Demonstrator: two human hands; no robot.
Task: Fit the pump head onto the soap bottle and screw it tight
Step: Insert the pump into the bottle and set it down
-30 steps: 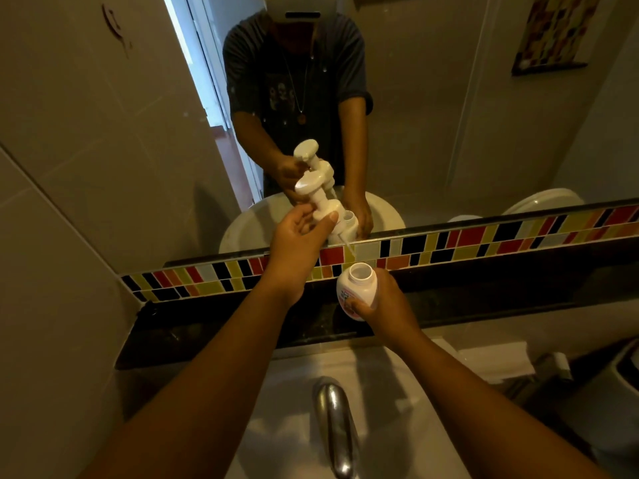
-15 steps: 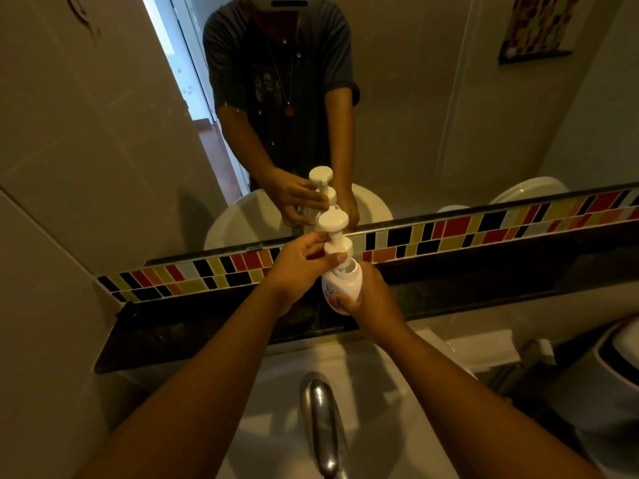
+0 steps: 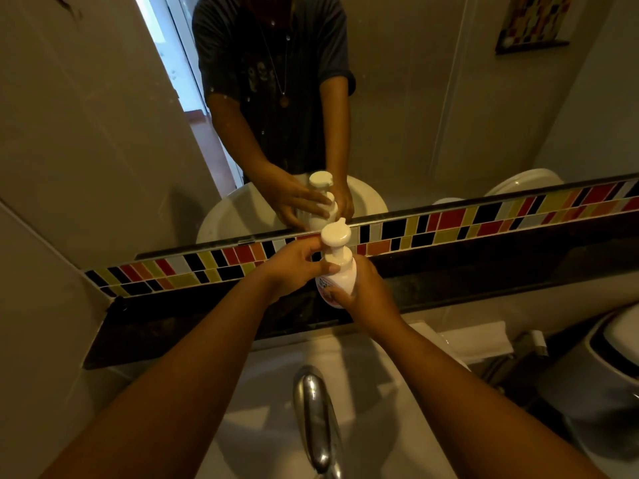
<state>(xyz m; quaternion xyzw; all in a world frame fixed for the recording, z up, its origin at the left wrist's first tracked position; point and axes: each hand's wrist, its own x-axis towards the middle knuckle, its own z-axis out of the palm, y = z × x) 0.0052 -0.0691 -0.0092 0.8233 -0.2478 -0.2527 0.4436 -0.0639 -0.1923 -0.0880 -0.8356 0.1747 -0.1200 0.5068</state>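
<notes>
The white soap bottle (image 3: 338, 283) is held upright above the dark ledge, with my right hand (image 3: 368, 292) wrapped around its body from the right. The white pump head (image 3: 334, 240) sits on the bottle's neck, its round top flat and facing up. My left hand (image 3: 295, 266) grips the pump's collar from the left, thumb and fingers pinched around it. The pump's tube is hidden inside the bottle.
A chrome tap (image 3: 316, 413) rises over the white basin (image 3: 373, 409) below my arms. A mirror (image 3: 415, 98) with a coloured tile strip (image 3: 484, 219) stands behind the dark ledge (image 3: 484, 281). White folded paper (image 3: 475, 342) and a bin (image 3: 612, 385) lie at the right.
The pump head came down from above the open bottle and now sits on its neck. My left hand has shifted its grip on the collar.
</notes>
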